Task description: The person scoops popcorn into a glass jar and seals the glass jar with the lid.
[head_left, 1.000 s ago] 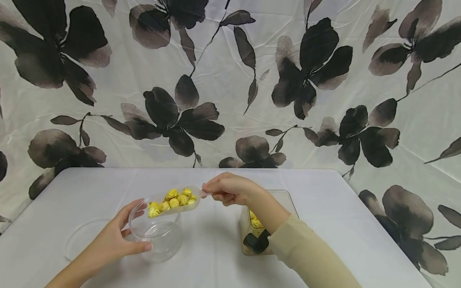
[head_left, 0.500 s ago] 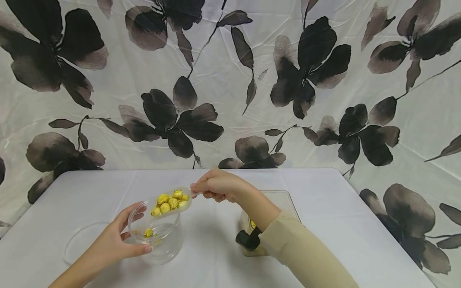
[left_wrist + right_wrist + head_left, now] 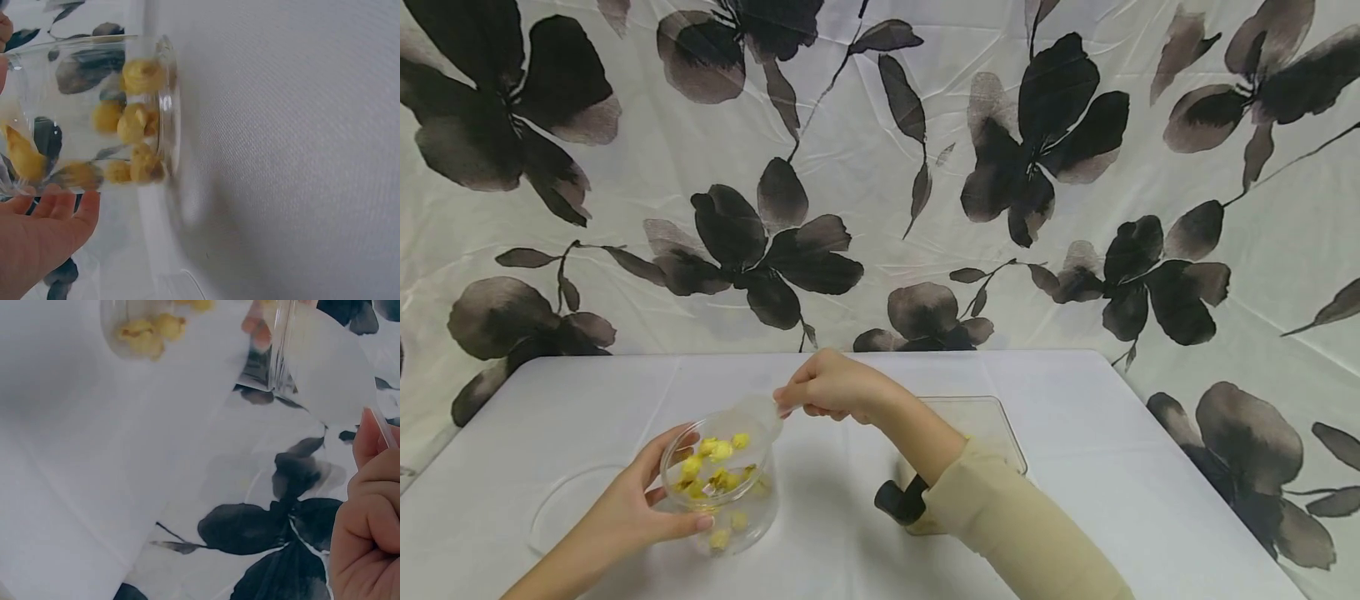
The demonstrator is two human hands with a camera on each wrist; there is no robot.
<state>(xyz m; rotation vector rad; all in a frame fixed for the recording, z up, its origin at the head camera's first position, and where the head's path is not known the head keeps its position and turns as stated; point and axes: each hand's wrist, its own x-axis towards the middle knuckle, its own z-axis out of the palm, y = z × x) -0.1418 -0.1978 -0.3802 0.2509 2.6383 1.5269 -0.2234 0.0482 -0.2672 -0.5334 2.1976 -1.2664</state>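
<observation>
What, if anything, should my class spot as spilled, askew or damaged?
Nothing stands out: the popcorn shows within the clear jar in the left hand, and no spilled pieces show on the table. The sleeve hides part of the rectangular container.

Left fingers (image 3: pixel 87 211) hold a clear container (image 3: pixel 75 119) of yellow popcorn (image 3: pixel 132 125).

In front of you, white table (image 3: pixel 1090 475), fine-textured top, rounded far corners. Behind its far edge you face wrinkled pale backdrop (image 3: pixel 880 179), printed with large black and grey-brown flowers (image 3: pixel 741 242), leafy stems (image 3: pixel 902 98); pattern continues past both table sides. Shadows (image 3: pixel 200 219) on tabletop soft-edged.
</observation>
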